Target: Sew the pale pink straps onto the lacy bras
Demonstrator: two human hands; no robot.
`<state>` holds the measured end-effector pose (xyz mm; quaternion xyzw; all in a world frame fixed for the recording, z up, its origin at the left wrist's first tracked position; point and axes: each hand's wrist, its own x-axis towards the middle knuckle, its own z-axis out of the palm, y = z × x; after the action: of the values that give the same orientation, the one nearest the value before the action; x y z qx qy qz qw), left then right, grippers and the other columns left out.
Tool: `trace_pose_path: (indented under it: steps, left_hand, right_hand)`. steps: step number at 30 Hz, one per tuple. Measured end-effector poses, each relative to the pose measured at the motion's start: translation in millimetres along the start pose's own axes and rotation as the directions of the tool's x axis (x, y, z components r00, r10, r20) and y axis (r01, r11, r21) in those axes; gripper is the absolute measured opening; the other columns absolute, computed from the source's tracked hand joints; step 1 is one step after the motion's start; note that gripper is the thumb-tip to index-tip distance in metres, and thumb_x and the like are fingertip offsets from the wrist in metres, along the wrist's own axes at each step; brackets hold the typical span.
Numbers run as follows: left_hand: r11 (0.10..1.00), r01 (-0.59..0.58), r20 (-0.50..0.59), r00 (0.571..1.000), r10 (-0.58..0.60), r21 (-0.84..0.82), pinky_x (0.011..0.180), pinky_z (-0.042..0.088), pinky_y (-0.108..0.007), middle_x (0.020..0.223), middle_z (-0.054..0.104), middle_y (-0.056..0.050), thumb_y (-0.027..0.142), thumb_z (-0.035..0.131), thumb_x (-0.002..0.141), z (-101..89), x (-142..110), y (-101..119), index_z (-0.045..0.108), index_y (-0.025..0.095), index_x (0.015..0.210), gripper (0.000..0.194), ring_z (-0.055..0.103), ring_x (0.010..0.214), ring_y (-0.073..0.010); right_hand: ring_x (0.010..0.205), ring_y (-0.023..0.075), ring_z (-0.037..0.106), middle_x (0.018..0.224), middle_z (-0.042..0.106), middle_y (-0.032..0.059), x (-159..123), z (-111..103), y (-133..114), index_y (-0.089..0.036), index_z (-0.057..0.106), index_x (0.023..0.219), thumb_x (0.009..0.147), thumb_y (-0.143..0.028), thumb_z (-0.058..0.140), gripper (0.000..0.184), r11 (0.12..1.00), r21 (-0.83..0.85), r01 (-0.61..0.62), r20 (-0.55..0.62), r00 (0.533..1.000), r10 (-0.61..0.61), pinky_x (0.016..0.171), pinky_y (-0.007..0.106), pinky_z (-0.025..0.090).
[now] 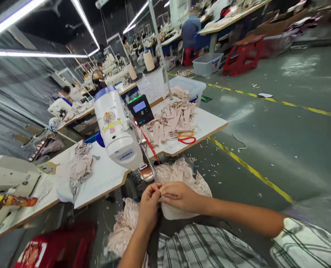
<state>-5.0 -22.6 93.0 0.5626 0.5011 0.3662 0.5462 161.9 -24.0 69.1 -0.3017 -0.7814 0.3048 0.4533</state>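
My left hand (150, 204) and my right hand (179, 197) meet in front of the sewing machine (119, 130), fingertips close together. Both are closed in a pinch on a pale pink fabric piece (169, 213), part of which hangs below my right hand. More lacy pink fabric (186, 171) lies behind my hands, below the table edge. A further lacy bundle (126, 223) hangs down beside my left forearm. What exactly sits between the fingertips is too small to make out.
Cut pink strips (168, 121) are heaped on the white table (207, 121), with red-and-orange scissors (186, 138) at its front edge. A control panel (140, 109) stands beside the machine. A red stool (62, 245) is at lower left. Several people sit at machines farther back.
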Motion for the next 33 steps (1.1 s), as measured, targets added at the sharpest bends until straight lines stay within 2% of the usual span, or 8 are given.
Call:
trace_pose_path:
  steps: [3,6,15,18,21,25,29,33]
  left_hand:
    - [0.951,-0.003,-0.145,0.988,-0.044,-0.308,0.087,0.051,-0.032,0.102,0.067,-0.006,0.035,0.061,0.082,16.1,-1,-17,0.052,0.02,0.081,0.018,0.064,0.091,-0.0178]
    - [0.971,-0.142,-0.195,0.975,0.104,-0.191,0.098,0.048,-0.035,0.107,0.068,-0.007,0.032,0.062,0.088,14.8,0,-22,0.063,0.019,0.091,0.013,0.064,0.103,-0.0192]
    - [0.718,-0.45,0.324,0.891,0.319,0.531,0.087,0.048,-0.037,0.098,0.061,-0.01,0.02,0.05,0.094,-35.9,19,-2,0.056,0.019,0.089,0.008,0.057,0.096,-0.0217]
    - [0.817,-0.389,0.216,0.921,0.325,0.426,0.085,0.048,-0.036,0.096,0.062,-0.008,0.018,0.052,0.092,-29.6,21,-10,0.054,0.02,0.084,0.008,0.059,0.094,-0.021]
    - [0.971,-0.236,-0.024,0.971,0.237,0.033,0.08,0.051,-0.03,0.094,0.063,-0.005,0.019,0.056,0.091,-13.4,18,-25,0.052,0.02,0.082,0.01,0.061,0.087,-0.0167]
    - [0.954,-0.248,-0.214,0.954,0.21,-0.169,0.087,0.052,-0.031,0.098,0.067,-0.004,0.023,0.059,0.093,-0.5,14,-38,0.062,0.02,0.093,0.004,0.065,0.095,-0.0166]
    - [0.944,-0.315,-0.133,0.936,0.326,0.097,0.082,0.053,-0.03,0.095,0.071,-0.006,0.023,0.059,0.094,-14.1,15,-32,0.068,0.02,0.098,0.01,0.067,0.091,-0.0166]
    - [0.774,-0.421,0.004,0.879,0.477,0.473,0.066,0.049,-0.025,0.078,0.068,-0.003,0.022,0.058,0.095,-32.4,20,-24,0.067,0.019,0.091,0.011,0.063,0.073,-0.0135]
  right_hand:
    - [0.085,0.0131,0.064,0.087,0.072,0.0032,5,-5,0,-0.018,0.068,0.091,0.095,-0.025,0.053,0.017,0.999,0.039,-0.003,0.006,1.0,0.003,0.081,0.026,0.05]
    - [0.088,0.0126,0.065,0.091,0.073,0.0031,9,-15,0,-0.018,0.068,0.093,0.096,-0.023,0.054,0.015,1.0,-0.005,0.02,0.05,0.999,-0.02,0.081,0.024,0.051]
    - [0.08,0.0157,0.064,0.086,0.071,0.006,15,-21,11,-0.016,0.067,0.093,0.099,-0.025,0.044,0.025,0.982,-0.19,-0.008,0.352,0.933,0.076,0.072,0.027,0.049]
    - [0.084,0.0155,0.066,0.09,0.073,0.0053,19,-14,16,-0.018,0.067,0.091,0.097,-0.025,0.049,0.021,0.99,-0.069,-0.121,0.305,0.943,0.136,0.075,0.027,0.05]
    - [0.085,0.0138,0.067,0.091,0.074,0.0033,22,-9,18,-0.02,0.068,0.092,0.094,-0.024,0.055,0.013,0.978,0.098,-0.185,0.221,0.962,0.16,0.077,0.025,0.051]
    - [0.086,0.0129,0.067,0.092,0.074,0.0023,26,-8,17,-0.02,0.068,0.093,0.094,-0.022,0.055,0.012,0.983,0.107,-0.152,0.187,0.974,0.13,0.077,0.024,0.052]
    - [0.088,0.0134,0.067,0.093,0.074,0.0037,29,-12,17,-0.02,0.067,0.095,0.096,-0.023,0.05,0.018,0.995,0.009,-0.104,0.258,0.961,0.098,0.079,0.025,0.052]
    - [0.08,0.0128,0.065,0.087,0.073,0.0031,33,-14,16,-0.019,0.067,0.092,0.096,-0.022,0.048,0.019,0.993,-0.066,-0.101,0.296,0.948,0.117,0.074,0.024,0.05]
